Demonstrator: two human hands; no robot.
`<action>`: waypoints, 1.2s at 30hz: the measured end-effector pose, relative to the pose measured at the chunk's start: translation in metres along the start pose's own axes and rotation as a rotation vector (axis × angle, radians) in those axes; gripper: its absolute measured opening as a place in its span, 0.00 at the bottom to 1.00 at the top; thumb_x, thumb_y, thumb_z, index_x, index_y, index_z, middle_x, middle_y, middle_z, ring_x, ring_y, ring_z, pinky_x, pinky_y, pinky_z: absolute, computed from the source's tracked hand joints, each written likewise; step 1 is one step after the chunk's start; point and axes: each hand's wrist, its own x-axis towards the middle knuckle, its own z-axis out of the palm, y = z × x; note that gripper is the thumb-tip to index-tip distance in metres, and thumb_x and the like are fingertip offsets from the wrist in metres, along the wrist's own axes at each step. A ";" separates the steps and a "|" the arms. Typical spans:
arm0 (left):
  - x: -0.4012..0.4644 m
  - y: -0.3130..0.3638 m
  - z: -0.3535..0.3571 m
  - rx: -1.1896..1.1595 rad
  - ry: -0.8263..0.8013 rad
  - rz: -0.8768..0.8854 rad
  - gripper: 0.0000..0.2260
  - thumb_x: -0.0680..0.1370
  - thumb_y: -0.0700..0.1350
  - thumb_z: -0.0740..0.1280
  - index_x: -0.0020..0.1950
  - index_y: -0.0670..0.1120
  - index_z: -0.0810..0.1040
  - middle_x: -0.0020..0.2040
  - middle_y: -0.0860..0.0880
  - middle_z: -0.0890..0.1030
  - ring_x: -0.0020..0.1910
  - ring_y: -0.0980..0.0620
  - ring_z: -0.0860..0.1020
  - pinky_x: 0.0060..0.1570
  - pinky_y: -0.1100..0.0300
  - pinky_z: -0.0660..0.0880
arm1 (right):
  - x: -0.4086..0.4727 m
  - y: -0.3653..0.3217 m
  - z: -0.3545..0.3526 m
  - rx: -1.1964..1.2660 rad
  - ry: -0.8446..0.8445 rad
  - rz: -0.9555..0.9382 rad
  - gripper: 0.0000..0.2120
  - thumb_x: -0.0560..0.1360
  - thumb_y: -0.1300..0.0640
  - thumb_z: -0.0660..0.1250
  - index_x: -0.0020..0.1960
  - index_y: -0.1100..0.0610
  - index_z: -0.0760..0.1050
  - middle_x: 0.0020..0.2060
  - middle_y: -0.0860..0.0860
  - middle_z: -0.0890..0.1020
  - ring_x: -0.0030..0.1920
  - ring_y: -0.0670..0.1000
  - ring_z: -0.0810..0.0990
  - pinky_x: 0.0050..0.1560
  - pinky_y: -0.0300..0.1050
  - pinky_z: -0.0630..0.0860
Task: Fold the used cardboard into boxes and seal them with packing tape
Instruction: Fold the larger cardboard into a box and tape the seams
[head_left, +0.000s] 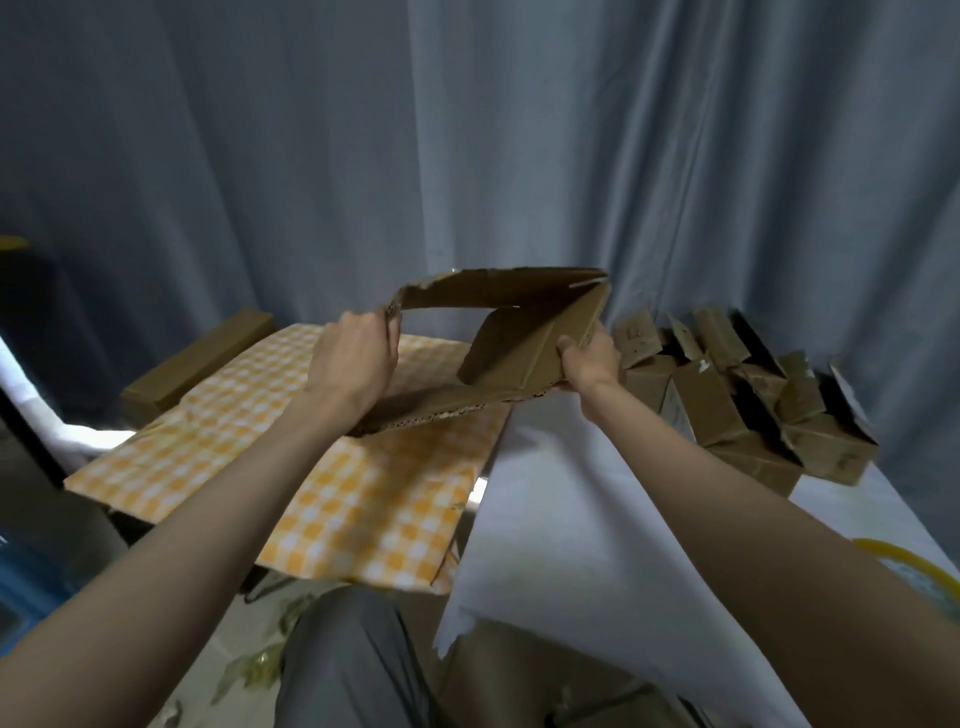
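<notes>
Opening a flattened cardboard box (519, 332) into shape above the checkered surface (291, 457): the left hand (358, 358) grips its left edge, the right hand (587, 358) pinches its right corner. Next, I judge, squaring it and folding flaps.

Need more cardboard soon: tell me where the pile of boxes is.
In the head view, the pile of boxes sits far right on the white sheet, just beyond the right hand.

Dim, soft, slightly blurred view, with wide-angle bending at the edges.
</notes>
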 end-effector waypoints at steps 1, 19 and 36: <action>0.007 0.001 -0.009 -0.005 0.017 -0.029 0.19 0.85 0.50 0.56 0.49 0.38 0.78 0.43 0.31 0.80 0.43 0.29 0.77 0.37 0.48 0.65 | -0.002 -0.010 -0.002 -0.029 0.020 -0.045 0.18 0.83 0.57 0.61 0.72 0.51 0.67 0.62 0.54 0.76 0.55 0.58 0.80 0.50 0.55 0.83; 0.049 0.097 -0.089 -0.234 -0.423 -0.201 0.15 0.83 0.43 0.58 0.38 0.42 0.70 0.38 0.45 0.72 0.34 0.49 0.72 0.28 0.57 0.65 | -0.052 -0.121 -0.167 -0.718 0.039 -0.130 0.07 0.77 0.58 0.63 0.47 0.60 0.78 0.40 0.55 0.83 0.27 0.54 0.84 0.32 0.47 0.83; 0.059 0.103 -0.071 -0.530 -0.628 -0.226 0.15 0.78 0.55 0.66 0.45 0.43 0.78 0.41 0.45 0.80 0.37 0.48 0.78 0.31 0.62 0.73 | -0.034 -0.090 -0.187 -0.259 -0.084 0.023 0.20 0.76 0.43 0.66 0.47 0.61 0.76 0.28 0.52 0.81 0.28 0.50 0.81 0.28 0.41 0.77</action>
